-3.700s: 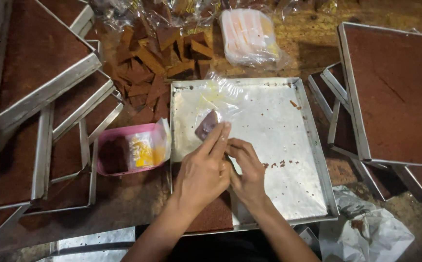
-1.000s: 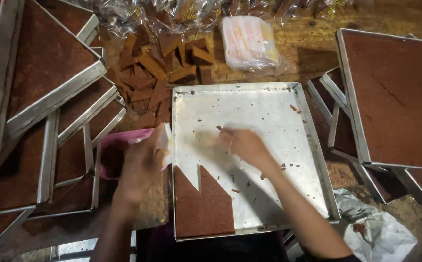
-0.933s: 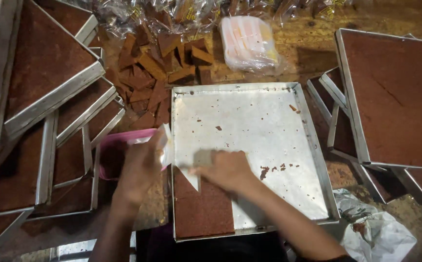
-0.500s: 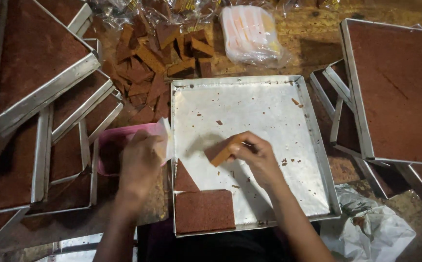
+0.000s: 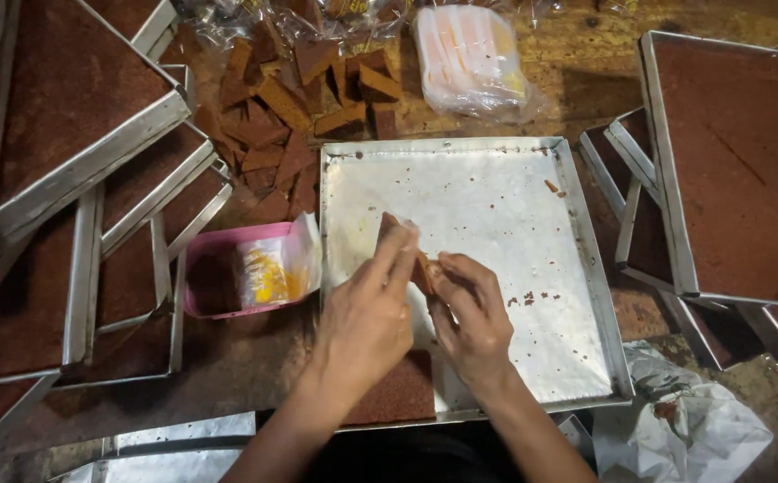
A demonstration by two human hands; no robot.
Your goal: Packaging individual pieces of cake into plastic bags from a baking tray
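Both hands have come together over the tray (image 5: 577, 268) since half a second ago, when only the right held the cake piece (image 5: 421, 268). Keep left hand (image 5: 366, 317) and right hand (image 5: 469, 317) fingers closed on it, gently. It sits between your fingertips, centre frame, above the tray.

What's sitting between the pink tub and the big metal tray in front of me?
In the head view, a white paper flap stands at the pink tub's right edge, against the metal tray's left rim; nothing else lies there.
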